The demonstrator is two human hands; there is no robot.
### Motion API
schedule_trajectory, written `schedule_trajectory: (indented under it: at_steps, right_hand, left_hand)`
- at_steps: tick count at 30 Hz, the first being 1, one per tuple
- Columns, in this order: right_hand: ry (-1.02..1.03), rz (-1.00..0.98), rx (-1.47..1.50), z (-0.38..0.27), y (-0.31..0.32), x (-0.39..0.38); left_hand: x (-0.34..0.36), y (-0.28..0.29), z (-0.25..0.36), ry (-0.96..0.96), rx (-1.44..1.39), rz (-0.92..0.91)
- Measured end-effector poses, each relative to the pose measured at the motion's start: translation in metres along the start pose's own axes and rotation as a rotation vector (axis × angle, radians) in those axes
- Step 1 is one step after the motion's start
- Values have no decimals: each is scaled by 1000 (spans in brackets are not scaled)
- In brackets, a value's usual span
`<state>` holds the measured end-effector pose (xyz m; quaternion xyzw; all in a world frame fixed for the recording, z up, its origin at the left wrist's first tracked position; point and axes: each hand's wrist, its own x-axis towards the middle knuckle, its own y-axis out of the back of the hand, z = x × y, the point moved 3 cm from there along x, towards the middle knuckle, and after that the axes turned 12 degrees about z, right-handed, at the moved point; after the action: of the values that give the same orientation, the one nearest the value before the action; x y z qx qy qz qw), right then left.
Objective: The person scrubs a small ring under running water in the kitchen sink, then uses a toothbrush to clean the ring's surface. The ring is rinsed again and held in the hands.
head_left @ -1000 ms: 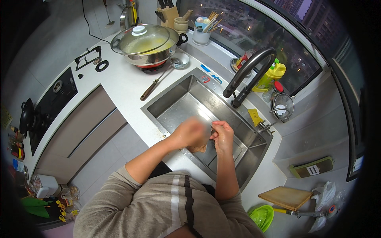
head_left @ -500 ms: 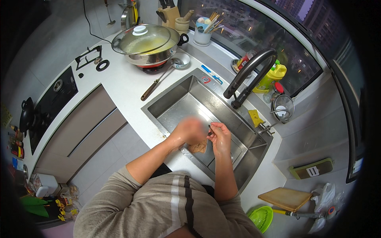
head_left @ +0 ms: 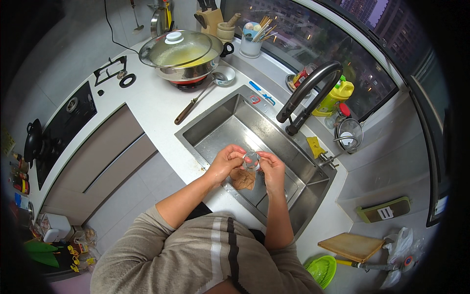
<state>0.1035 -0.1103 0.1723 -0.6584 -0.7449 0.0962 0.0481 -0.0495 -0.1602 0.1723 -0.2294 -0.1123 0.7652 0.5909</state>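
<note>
While the left hand (head_left: 227, 162) pinches one side of the small round disc (head_left: 251, 159), the right hand (head_left: 272, 171) pinches its other side. Below this grip is the metal sink (head_left: 220, 135).

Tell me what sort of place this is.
A kitchen, probably in a home: a steel sink with a dark curved faucet, a lidded steel pot and a wooden knife block show it.
</note>
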Motion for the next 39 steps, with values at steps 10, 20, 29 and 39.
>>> schedule_trajectory:
  at_steps: [10,20,29,39]
  right_hand:
    - [150,-12,-113,-11,0,-1]
    - [268,-64,-274,-2,-2,6]
    - [362,-68,-399,-9,-4,2]
    - [415,-86,-441,-23,-15,-7]
  left_hand:
    - [0,3,5,18,152,-62]
    - [4,4,3,-27,251,-117]
    - [6,0,1,61,292,-110]
    - [5,2,6,-17,408,-86]
